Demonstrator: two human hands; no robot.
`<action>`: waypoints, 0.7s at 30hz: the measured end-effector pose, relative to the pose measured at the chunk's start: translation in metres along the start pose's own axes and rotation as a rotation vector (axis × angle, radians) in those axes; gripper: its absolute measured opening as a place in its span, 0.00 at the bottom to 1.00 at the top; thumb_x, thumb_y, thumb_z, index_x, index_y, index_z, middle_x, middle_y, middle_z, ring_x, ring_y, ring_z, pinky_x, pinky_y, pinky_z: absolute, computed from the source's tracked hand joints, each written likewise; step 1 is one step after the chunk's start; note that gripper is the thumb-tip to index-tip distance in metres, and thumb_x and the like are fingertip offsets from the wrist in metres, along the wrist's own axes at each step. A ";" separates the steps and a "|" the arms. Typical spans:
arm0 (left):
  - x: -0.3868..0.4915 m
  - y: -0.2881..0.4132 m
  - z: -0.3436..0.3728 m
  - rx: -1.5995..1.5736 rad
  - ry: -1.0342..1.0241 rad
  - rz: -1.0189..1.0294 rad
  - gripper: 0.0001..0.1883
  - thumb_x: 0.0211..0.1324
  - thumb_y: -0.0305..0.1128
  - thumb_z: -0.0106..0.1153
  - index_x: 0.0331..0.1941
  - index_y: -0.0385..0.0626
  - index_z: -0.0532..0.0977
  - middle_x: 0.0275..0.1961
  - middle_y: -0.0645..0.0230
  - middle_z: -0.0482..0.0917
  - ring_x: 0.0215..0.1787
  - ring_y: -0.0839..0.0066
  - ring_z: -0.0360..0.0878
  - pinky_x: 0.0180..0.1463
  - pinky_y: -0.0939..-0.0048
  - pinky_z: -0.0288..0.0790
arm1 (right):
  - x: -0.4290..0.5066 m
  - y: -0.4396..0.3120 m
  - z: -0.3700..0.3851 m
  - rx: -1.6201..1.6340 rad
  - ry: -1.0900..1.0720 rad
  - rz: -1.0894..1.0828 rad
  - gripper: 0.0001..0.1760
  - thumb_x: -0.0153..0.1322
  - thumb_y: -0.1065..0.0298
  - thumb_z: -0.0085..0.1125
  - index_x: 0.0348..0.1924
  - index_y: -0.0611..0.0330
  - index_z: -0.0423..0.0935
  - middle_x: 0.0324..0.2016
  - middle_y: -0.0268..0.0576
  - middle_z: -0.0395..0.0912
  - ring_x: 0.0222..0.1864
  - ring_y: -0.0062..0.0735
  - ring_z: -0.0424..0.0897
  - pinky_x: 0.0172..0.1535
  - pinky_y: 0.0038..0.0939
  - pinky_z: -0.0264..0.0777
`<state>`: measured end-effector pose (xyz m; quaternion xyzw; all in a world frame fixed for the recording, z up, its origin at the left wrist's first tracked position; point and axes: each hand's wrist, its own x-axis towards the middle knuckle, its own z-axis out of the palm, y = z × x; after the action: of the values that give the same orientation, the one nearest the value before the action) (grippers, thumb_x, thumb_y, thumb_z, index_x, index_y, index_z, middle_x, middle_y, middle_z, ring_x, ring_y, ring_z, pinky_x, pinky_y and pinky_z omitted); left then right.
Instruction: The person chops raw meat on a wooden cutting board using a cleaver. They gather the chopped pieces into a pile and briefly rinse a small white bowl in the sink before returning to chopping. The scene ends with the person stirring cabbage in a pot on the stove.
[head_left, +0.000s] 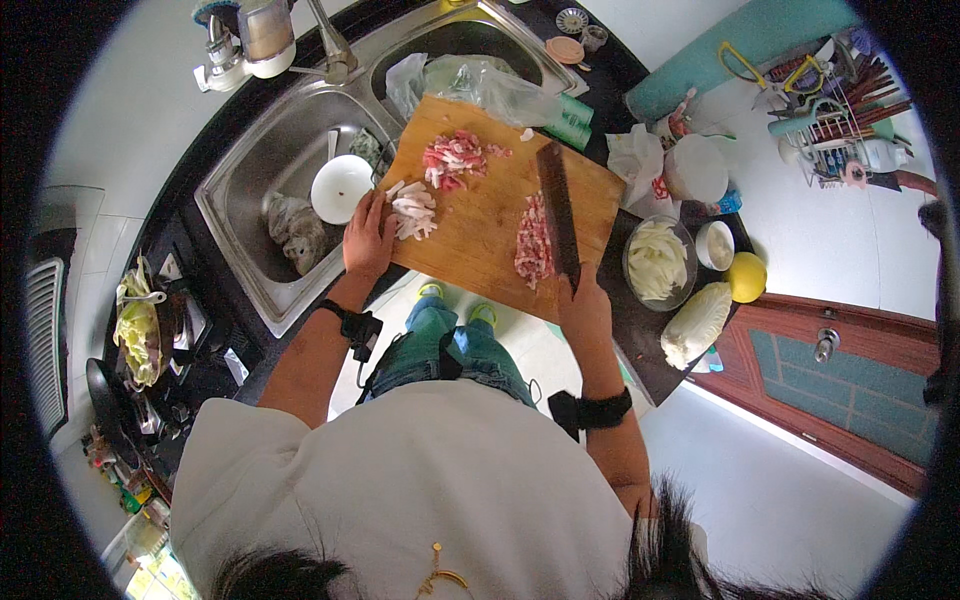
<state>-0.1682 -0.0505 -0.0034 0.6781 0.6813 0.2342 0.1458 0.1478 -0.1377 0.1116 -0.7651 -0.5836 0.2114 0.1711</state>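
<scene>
My right hand (585, 304) is closed around the handle of a dark-bladed kitchen knife (557, 206), which lies along the right part of a wooden cutting board (480, 225). A strip of finely cut raw meat (533, 244) sits just left of the blade. My left hand (368, 238) rests at the board's left edge, fingers beside a pile of pale, whitish strips (412, 211). Another pile of red and white cut meat (455, 160) lies farther back on the board. A white bowl (342, 189) stands just beyond my left fingers, over the sink basin.
Behind the board is a double steel sink (262, 172) with plastic bags (487, 86). At right are a glass bowl of cut cabbage (657, 262), a small white bowl (715, 246), a yellow round fruit (746, 277) and a cabbage piece (696, 325). A stove (214, 337) is at left.
</scene>
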 end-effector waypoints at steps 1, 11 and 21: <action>0.000 0.000 0.000 0.003 0.000 0.009 0.24 0.61 0.41 0.49 0.61 0.50 0.64 0.62 0.59 0.65 0.62 0.58 0.65 0.62 0.59 0.62 | 0.000 0.000 -0.001 0.017 -0.036 -0.037 0.15 0.71 0.62 0.49 0.43 0.64 0.61 0.30 0.69 0.75 0.33 0.68 0.75 0.33 0.54 0.68; -0.001 -0.004 0.004 0.012 0.025 0.024 0.24 0.61 0.42 0.49 0.60 0.52 0.65 0.62 0.60 0.65 0.61 0.57 0.66 0.61 0.59 0.62 | 0.000 -0.009 0.000 0.075 0.047 -0.084 0.15 0.70 0.64 0.50 0.45 0.63 0.64 0.29 0.67 0.75 0.34 0.68 0.75 0.33 0.54 0.68; -0.001 -0.003 0.005 0.026 0.032 0.018 0.24 0.61 0.43 0.49 0.60 0.49 0.65 0.62 0.58 0.65 0.61 0.57 0.66 0.61 0.58 0.63 | -0.003 -0.013 -0.003 0.098 0.008 -0.026 0.14 0.70 0.64 0.51 0.44 0.60 0.63 0.29 0.67 0.75 0.34 0.69 0.75 0.33 0.57 0.67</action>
<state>-0.1685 -0.0511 -0.0091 0.6824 0.6802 0.2372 0.1239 0.1381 -0.1371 0.1207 -0.7491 -0.5816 0.2346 0.2133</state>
